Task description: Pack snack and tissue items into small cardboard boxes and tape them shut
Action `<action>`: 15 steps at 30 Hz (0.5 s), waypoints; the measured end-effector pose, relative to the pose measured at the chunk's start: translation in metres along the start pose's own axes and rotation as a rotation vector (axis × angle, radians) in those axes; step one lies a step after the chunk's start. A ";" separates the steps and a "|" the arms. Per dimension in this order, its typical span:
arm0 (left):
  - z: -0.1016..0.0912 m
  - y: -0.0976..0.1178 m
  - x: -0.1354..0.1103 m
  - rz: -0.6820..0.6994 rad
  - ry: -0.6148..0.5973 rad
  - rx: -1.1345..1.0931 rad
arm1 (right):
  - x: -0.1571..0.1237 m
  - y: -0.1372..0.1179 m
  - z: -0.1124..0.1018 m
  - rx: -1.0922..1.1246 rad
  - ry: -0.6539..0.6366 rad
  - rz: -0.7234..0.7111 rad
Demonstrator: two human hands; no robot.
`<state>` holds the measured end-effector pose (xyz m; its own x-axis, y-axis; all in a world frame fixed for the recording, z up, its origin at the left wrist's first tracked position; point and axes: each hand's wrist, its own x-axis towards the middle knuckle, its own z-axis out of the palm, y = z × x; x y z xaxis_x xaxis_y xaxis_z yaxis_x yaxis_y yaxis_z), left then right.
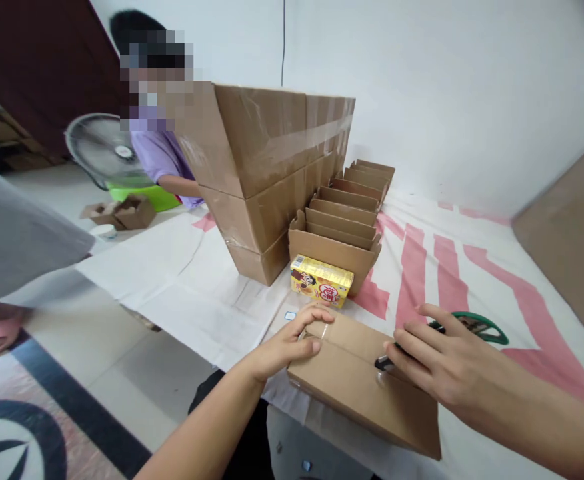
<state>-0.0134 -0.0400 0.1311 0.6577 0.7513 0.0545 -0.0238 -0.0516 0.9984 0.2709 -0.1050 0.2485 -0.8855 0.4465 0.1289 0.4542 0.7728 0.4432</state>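
A small closed cardboard box (pixel 357 387) lies in front of me on a white and pink sheet. My left hand (pixel 292 343) grips its near left end, thumb on top and fingers curled over the far edge. My right hand (pixel 435 357) rests on the box's right part, fingers closed round a green tape dispenser (pixel 477 327) whose dark end touches the lid. A yellow product carton (pixel 322 281) stands just behind the box.
A row of several open folded cardboard boxes (pixel 345 220) runs back from the carton beside a tall stack of taped flat cartons (pixel 272 167). Another person in purple (pixel 165 160) sits behind it near a fan (pixel 105 150). A cardboard sheet (pixel 572 233) leans at right.
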 end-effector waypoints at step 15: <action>0.002 -0.007 -0.001 0.068 -0.030 0.114 | -0.056 -0.002 -0.010 0.088 -0.036 0.195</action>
<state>-0.0123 -0.0420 0.1241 0.6794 0.7239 0.1197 0.0154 -0.1771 0.9841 0.3186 -0.1363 0.2489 -0.7765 0.6061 0.1725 0.6250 0.7058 0.3335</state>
